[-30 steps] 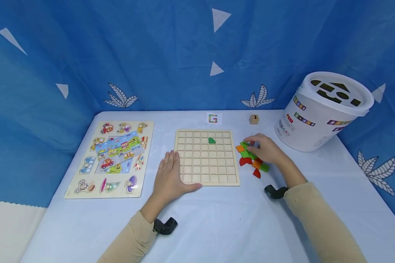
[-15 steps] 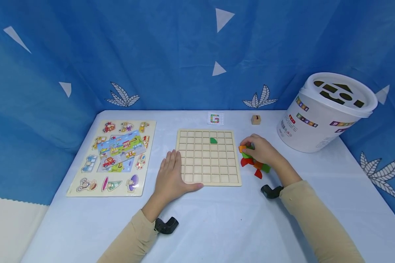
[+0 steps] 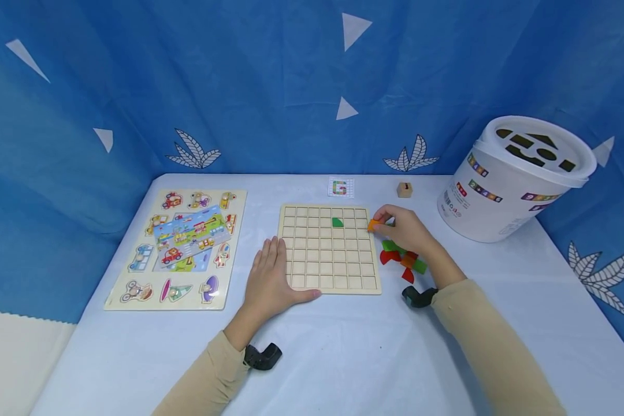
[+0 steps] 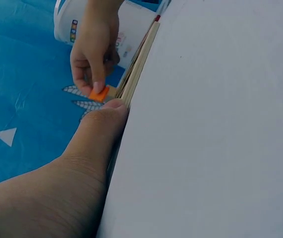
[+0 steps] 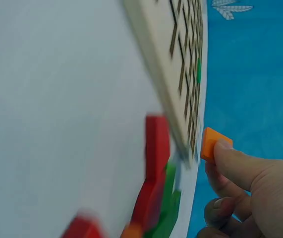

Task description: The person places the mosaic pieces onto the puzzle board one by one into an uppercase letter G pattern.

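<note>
A wooden grid board [image 3: 325,254] lies in the middle of the table, with a green quarter-circle tile [image 3: 337,222] in one upper cell. My left hand [image 3: 272,282] rests at the board's lower left corner, straight fingers along its left edge and thumb along the near edge. Between thumb and fingertip, my right hand [image 3: 408,234] pinches an orange square tile [image 5: 210,144], held up by the board's right edge in the head view. Below that hand lies a small heap of red, green and orange tiles, among them a red piece [image 3: 390,256].
A printed card with a letter G [image 3: 341,188] and a small wooden cube [image 3: 404,189] lie behind the board. To the left is a knobbed picture puzzle [image 3: 174,292] with picture cards on it. A white lidded bucket [image 3: 478,202] stands at the back right.
My right hand has reached into the tile heap, picked up the orange tile and moved left and away with it to the board's edge. The left hand stays in place.
</note>
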Demonstrator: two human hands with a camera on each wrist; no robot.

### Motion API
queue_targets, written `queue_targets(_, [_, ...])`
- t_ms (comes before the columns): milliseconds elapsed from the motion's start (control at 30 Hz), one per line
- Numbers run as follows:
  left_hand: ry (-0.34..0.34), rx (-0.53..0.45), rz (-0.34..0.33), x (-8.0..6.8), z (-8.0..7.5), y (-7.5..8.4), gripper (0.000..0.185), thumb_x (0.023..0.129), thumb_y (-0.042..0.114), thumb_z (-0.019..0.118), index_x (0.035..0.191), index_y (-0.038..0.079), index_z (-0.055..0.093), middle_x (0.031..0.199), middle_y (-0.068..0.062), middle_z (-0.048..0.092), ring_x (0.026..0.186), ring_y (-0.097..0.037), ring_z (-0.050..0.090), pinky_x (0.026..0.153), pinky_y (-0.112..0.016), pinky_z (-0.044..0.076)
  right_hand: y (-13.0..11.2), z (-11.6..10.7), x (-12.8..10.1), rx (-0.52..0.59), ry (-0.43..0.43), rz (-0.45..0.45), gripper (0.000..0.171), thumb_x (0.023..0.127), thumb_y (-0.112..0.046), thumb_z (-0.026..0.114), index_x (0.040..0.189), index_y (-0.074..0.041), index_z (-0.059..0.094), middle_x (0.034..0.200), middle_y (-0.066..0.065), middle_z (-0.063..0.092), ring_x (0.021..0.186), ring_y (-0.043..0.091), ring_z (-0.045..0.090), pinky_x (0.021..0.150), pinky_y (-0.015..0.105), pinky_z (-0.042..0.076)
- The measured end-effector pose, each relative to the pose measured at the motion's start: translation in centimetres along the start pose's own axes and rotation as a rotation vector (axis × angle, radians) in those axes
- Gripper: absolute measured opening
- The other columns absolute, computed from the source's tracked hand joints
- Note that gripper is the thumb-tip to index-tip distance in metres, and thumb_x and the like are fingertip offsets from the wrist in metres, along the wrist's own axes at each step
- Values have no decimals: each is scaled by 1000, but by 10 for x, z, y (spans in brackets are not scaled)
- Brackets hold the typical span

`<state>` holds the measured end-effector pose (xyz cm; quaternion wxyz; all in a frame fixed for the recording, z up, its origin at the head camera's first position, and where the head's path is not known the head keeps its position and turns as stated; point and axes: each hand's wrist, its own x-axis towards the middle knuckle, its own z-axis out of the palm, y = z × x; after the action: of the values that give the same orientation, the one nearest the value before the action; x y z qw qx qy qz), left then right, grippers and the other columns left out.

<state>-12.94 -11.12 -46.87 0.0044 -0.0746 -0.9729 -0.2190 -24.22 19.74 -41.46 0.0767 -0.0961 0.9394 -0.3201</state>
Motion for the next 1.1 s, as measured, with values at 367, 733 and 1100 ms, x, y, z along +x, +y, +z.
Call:
queue_targets(367, [-18,6,-5,0,-2,0,144,60,90,64,158,0,9,167,-18,7,156,-31,1,127,-49,8,-47,41,31,100,-39,-82,14,96,-24,67,107,-16,63,103,4,64,99,23,56,84,36,47])
queue_targets(733, [-21,21,-11,0,-1,0,145,59,91,62,158,0,9,167,-18,9,156,-30,1,127,-48,9,-67,62,42,17,-48,-121,15,97,-24,65,110,-16,65,105,3,65,99,21,60,89,38,51])
queue_targets(1100, [-17,7,-12,0,0,-1,145,59,91,63,158,0,10,167,-18,7,156,-30,0,127,-48,9,-70,61,42,-47,-47,-133,21,97,-26,65,115,-15,68,114,4,62,107,22,59,95,41,50])
